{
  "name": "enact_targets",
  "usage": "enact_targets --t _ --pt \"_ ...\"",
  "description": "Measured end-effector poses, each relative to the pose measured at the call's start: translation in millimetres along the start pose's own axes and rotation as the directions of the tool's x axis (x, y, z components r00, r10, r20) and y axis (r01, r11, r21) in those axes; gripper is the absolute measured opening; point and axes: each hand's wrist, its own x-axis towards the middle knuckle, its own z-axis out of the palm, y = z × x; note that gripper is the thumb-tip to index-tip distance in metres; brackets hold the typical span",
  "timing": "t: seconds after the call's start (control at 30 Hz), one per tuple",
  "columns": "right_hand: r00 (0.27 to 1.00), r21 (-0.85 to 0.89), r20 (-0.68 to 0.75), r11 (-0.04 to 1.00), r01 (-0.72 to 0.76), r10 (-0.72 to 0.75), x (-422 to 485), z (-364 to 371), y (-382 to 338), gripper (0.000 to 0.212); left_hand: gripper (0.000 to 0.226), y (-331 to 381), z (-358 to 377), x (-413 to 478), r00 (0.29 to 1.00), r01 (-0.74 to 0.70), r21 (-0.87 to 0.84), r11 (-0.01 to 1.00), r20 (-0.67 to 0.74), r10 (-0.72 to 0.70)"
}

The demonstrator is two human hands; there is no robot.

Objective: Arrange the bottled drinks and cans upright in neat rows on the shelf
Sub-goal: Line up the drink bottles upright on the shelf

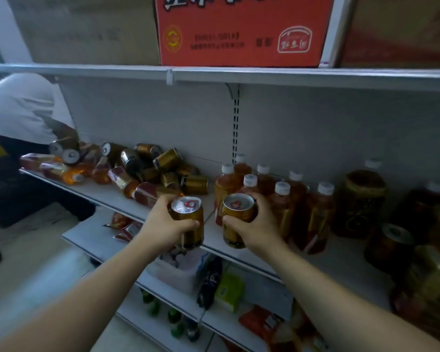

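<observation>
Head view: a white metal shelf (239, 240) carries upright amber tea bottles (281, 199) with white caps, right, and a jumbled heap of gold cans (168, 161), left. Each hand grips one upright gold can at the shelf's front edge: left hand (163, 224) wraps the left can (188, 224), right hand (254, 224) wraps the right can (235, 219). Rigid, smooth cylinders, probably full and weighty; best held round the middle.

**Bare forearms, bare hands**

Two arms enter from the lower edge, uncovered as far as the view reaches: no sleeve, cuff, glove, watch, bracelet or ring shows. The left hand (163, 224) and right hand (258, 226) have slim fingers with short, plain nails. The forearms look smooth and slender, widened near the frame's bottom by the wide-angle lens.
</observation>
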Motion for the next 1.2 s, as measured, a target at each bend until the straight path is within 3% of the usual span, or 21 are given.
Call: enact_targets --t 0.23,0.33,0.53,0.7,0.77,0.87,1.2 --pt "0.995 -0.060 -0.096 0.998 0.016 -0.022 8 14 23 0.050 0.062 -18 24 56 0.984 -0.077 0.090 0.993 0.167 0.061" --pt "0.984 -0.175 -0.173 0.984 0.014 -0.045 -1 18 31 0.055 0.067 -30 31 71 0.963 -0.083 0.125 0.989 0.264 0.048" --pt "0.957 -0.251 -0.283 0.957 -0.144 0.070 -9 34 55 0.062 0.067 -39 44 90 0.897 -0.205 0.151 0.967 0.424 0.124" --pt "0.908 -0.274 -0.385 0.919 -0.284 0.165 -17 50 57 0.076 0.044 -30 44 93 0.845 -0.332 0.108 0.937 0.475 0.245" --pt "0.895 -0.315 -0.415 0.897 -0.310 0.164 -23 56 56 0.076 0.052 -30 42 91 0.819 -0.376 0.083 0.923 0.496 0.290" --pt "0.861 -0.340 -0.477 0.866 -0.368 0.179 -29 66 52 0.076 0.043 -38 37 98 0.777 -0.398 0.069 0.915 0.556 0.296" --pt "0.754 -0.338 -0.630 0.807 -0.484 0.187 -34 52 48 0.077 0.062 -42 41 107 0.762 -0.346 0.030 0.938 0.592 0.262"
